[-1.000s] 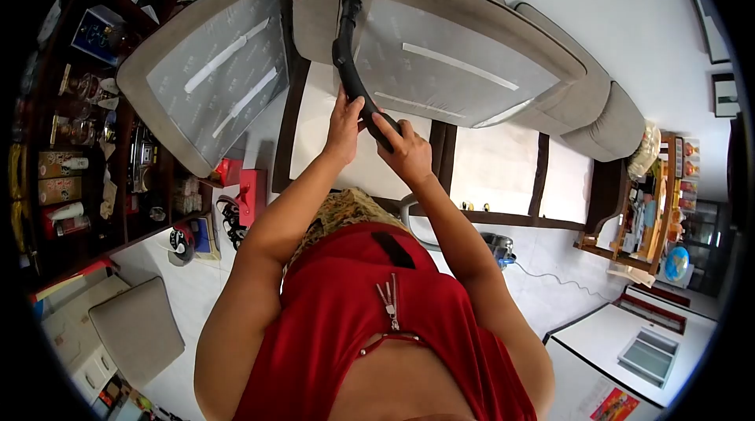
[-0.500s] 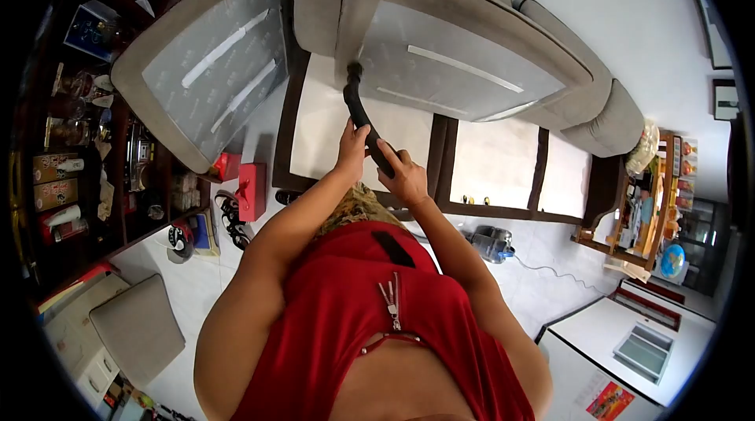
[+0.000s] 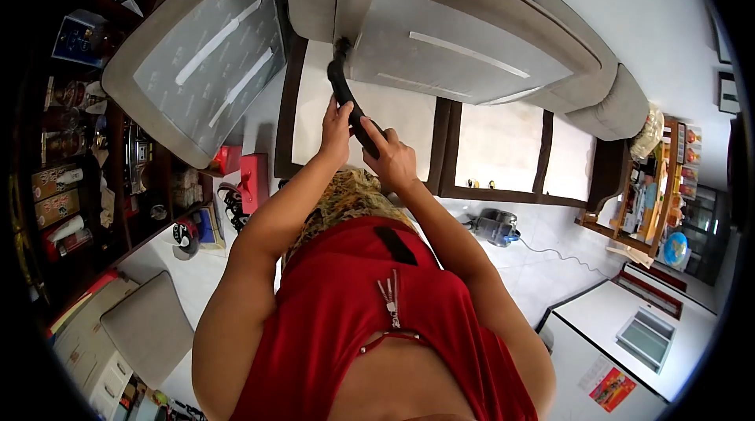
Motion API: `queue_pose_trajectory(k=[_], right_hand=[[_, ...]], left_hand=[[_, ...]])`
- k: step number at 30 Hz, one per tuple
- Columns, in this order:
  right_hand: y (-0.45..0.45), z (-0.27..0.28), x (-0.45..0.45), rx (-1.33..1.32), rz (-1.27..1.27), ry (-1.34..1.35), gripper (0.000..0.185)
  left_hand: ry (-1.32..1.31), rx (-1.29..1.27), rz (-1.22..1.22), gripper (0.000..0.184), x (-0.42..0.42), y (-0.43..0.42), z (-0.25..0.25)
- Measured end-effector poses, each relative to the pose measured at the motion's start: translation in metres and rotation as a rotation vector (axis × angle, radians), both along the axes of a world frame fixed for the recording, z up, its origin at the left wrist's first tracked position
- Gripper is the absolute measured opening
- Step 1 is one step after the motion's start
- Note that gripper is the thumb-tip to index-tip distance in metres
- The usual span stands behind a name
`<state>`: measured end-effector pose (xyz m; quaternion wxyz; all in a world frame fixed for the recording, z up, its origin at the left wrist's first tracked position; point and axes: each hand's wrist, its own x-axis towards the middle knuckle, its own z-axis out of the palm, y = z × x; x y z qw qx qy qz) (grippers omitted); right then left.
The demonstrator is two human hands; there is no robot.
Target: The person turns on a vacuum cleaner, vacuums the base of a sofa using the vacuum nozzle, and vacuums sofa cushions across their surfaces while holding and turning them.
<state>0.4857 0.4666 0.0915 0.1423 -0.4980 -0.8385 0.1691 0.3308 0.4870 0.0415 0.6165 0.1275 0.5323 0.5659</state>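
Observation:
Both of my hands grip a black curved vacuum cleaner wand. My left hand is wrapped round its middle, while my right hand closes on the lower end nearer my body. The dark brush-like tip at the far end meets the left edge of a grey sofa cushion, which is tipped up with its underside facing me. Below that cushion, the pale sofa base lies exposed within its dark wooden frame. My fingers partly cover the wand.
Another cushion stands tilted at the left, before a dark shelf cabinet full of objects. A clear-bodied vacuum cleaner with a cord sits on the floor at right. A red box and shoes lie left of my legs.
My hands and the wand have shifted slightly left and farther away, and the tip has slid along the cushion's left edge. The whole view has moved a little. Both hands keep their grip.

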Motion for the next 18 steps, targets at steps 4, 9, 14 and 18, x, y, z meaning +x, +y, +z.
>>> queue_pose_trajectory(k=[4, 9, 14, 18], right_hand=[[0.005, -0.032, 0.006, -0.084, -0.003, -0.070, 0.080], [0.001, -0.026, 0.013, 0.020, 0.060, -0.016, 0.080], [0.003, -0.015, -0.001, 0.133, 0.080, -0.007, 0.080], [0.013, -0.023, -0.009, 0.136, 0.087, -0.054, 0.078]], left_hand=[[-0.065, -0.110, -0.056, 0.044, 0.007, 0.007, -0.034], [-0.075, -0.041, 0.027, 0.045, 0.009, -0.010, 0.000], [-0.070, 0.106, 0.091, 0.044, -0.001, -0.004, 0.023], [-0.093, 0.044, 0.046, 0.040, -0.012, 0.009, 0.008]])
